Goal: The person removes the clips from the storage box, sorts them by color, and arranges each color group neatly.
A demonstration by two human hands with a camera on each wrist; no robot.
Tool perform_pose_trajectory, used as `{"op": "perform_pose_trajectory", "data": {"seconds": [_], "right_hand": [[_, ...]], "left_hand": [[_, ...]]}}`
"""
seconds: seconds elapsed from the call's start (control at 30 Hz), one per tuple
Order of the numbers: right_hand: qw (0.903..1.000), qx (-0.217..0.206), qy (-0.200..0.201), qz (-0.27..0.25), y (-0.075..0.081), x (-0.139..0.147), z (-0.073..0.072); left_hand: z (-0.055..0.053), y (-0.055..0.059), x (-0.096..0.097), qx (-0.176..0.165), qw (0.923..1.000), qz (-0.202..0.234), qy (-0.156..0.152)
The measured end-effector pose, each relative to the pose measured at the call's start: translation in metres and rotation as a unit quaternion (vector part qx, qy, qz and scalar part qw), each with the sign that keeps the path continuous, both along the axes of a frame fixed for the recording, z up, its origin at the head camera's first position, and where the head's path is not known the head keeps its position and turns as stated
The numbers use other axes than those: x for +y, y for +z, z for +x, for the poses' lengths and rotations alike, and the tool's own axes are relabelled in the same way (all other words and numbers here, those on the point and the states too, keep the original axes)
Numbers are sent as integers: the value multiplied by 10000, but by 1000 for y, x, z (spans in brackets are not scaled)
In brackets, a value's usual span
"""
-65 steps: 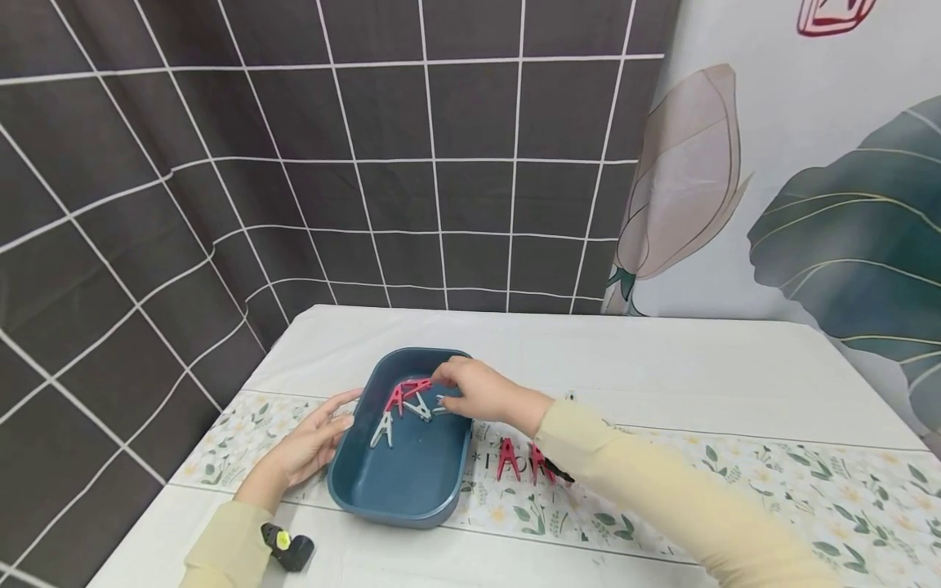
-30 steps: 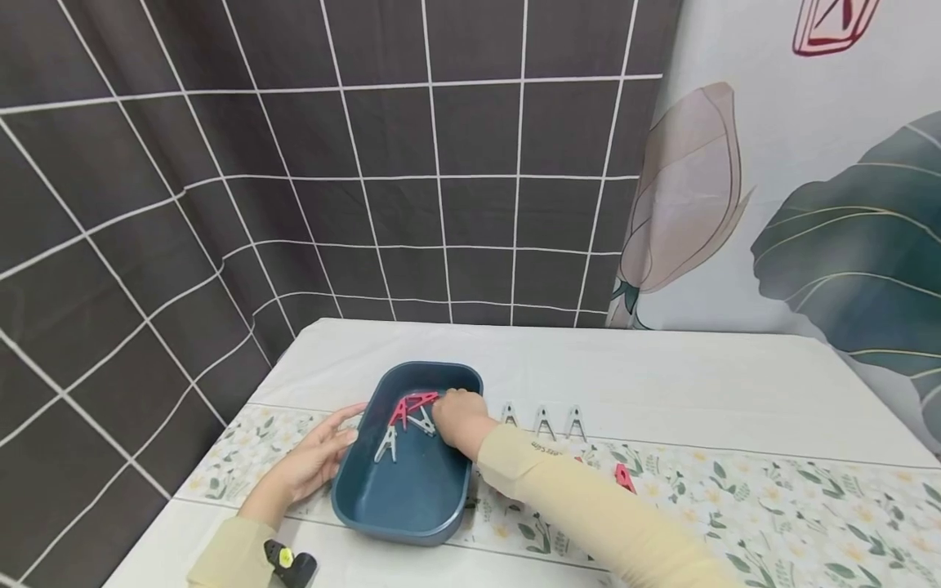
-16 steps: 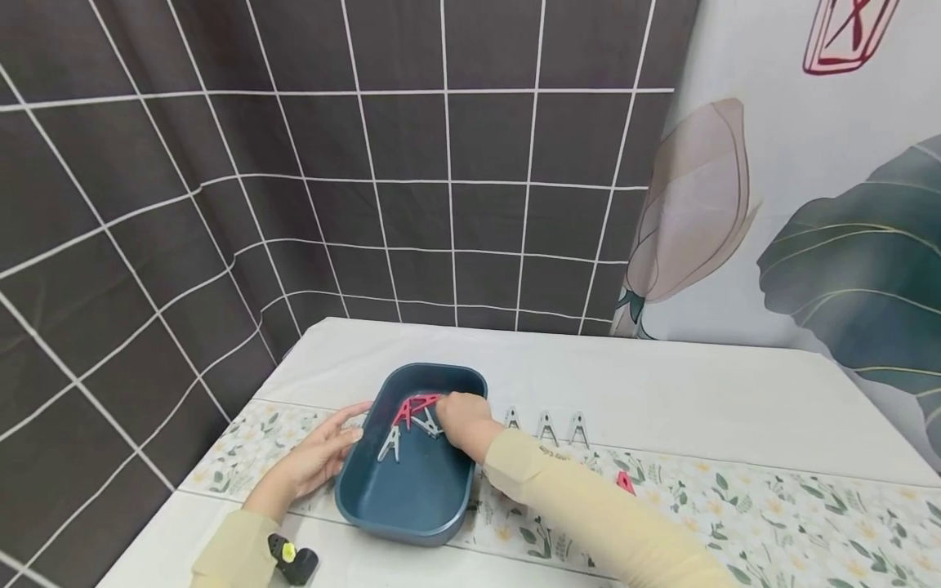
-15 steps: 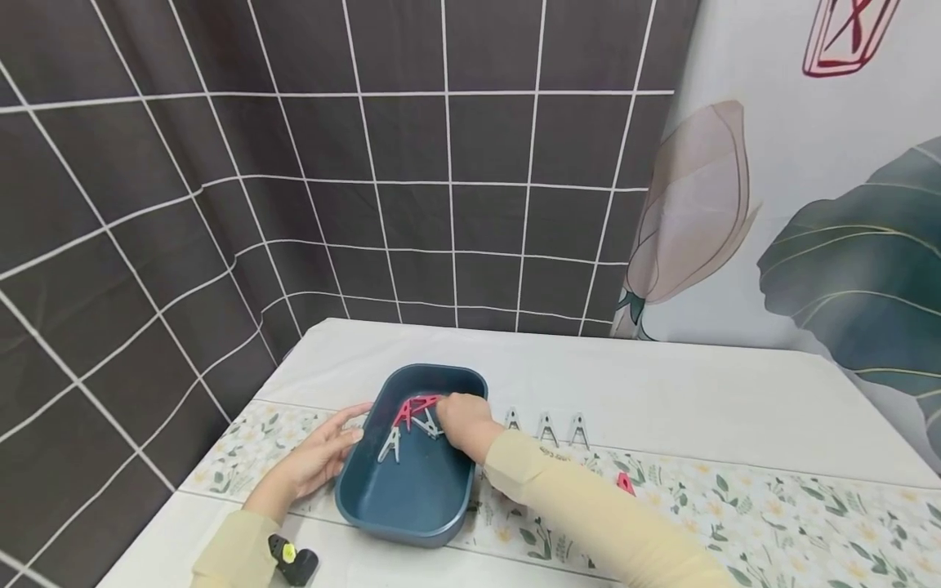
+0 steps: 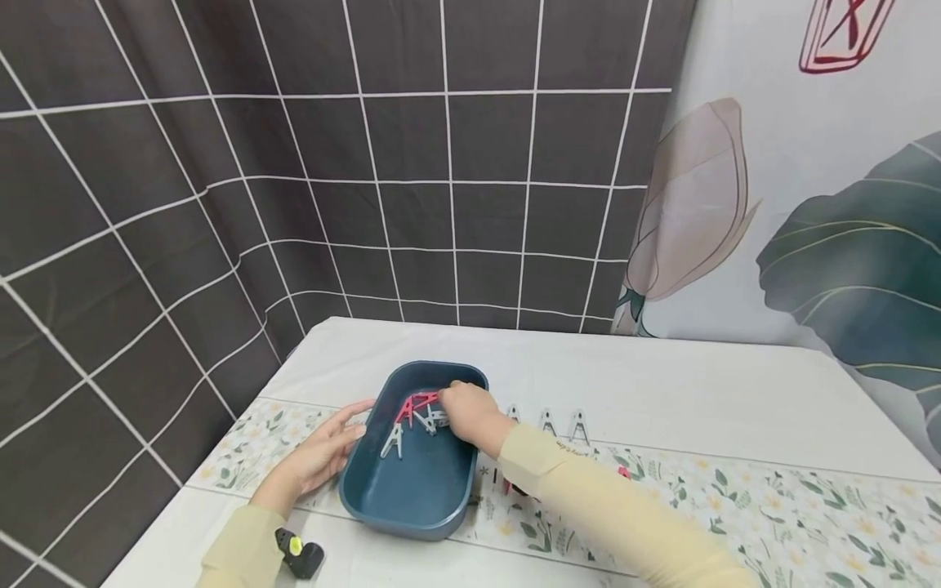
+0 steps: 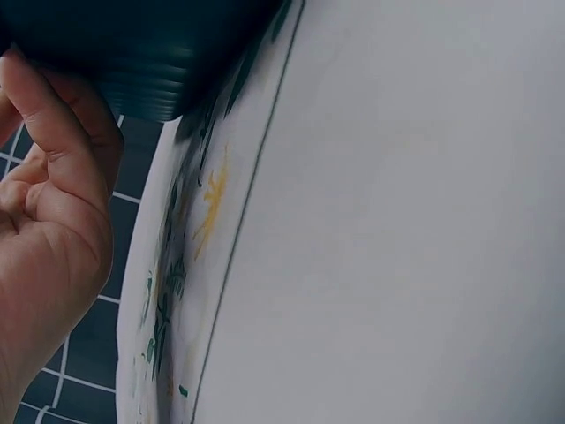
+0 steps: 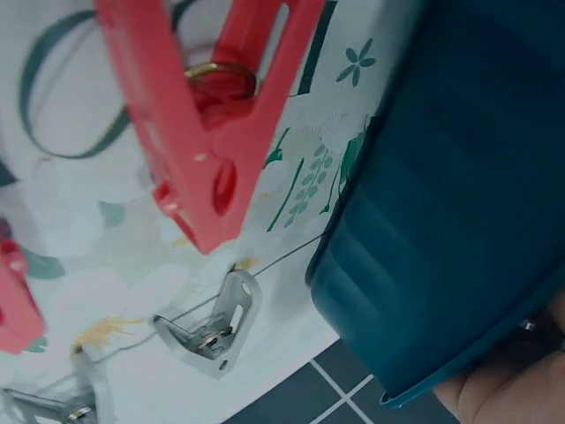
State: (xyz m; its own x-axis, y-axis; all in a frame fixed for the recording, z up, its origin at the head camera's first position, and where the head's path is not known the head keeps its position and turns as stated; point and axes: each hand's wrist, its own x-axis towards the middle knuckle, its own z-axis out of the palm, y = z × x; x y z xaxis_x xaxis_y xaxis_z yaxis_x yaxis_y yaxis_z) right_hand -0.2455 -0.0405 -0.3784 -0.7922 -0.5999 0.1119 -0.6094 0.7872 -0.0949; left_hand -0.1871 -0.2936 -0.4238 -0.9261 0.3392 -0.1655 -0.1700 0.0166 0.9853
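Left hand (image 5: 321, 454) is spread wide on the left side of the tub (image 5: 415, 494). Right hand (image 5: 472, 413) reaches in over the tub's right side, and I cannot tell if it is pinching anything. Two red clips (image 5: 408, 403) and some grey clips (image 5: 397, 433) lie inside the tub. Half a second ago that hand hid one grey clip; now it has moved a bit, and the clip shows by the fingers. More clips (image 5: 548, 420) sit on the desk (image 5: 684, 392), right of the tub.
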Motion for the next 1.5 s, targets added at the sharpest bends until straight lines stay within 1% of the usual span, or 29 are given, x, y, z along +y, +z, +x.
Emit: {"op": "perform_pose_trajectory", "data": {"seconds": [0.1, 0.2, 0.27, 0.33, 0.47, 0.63, 0.77, 0.93, 1.1, 1.23, 1.4, 1.5], "right_hand": [[9992, -2, 157, -371, 3, 6, 0], [9960, -192, 293, -826, 6, 11, 1], [9928, -364, 299, -1098, 9, 15, 2], [9900, -497, 302, -1284, 10, 18, 3], [9849, -536, 373, -1601, 12, 23, 5], [9761, -622, 444, -2036, 15, 31, 9], [9650, -676, 468, -2489, 16, 40, 12], [9519, -617, 362, -2981, 18, 53, 16], [9407, -592, 59, -3341, 17, 67, 21], [9278, -705, -214, -3659, 19, 79, 23], [9106, -833, -355, -4033, 17, 95, 24], [9068, -929, -415, -4090, 17, 105, 24]], "left_hand": [[-1, 0, 0, -25, 10000, 7, 40], [-2, 0, -1, -21, 10000, -2, 47], [-3, -1, -1, -7, 10000, -6, 37], [-4, -1, -1, -1, 10000, -5, 35], [-4, -1, 1, -10, 10000, 30, 51], [-3, -3, 1, -39, 9999, 90, 76], [-2, -3, 1, -31, 9999, 135, 23], [0, -4, 1, -29, 9997, 216, -57], [0, -5, 1, -51, 9998, 190, -12], [1, -5, 0, -50, 9999, 142, 8], [0, -2, -2, -17, 9998, 187, -67], [-1, -1, -2, 7, 9997, 225, -118]]}}
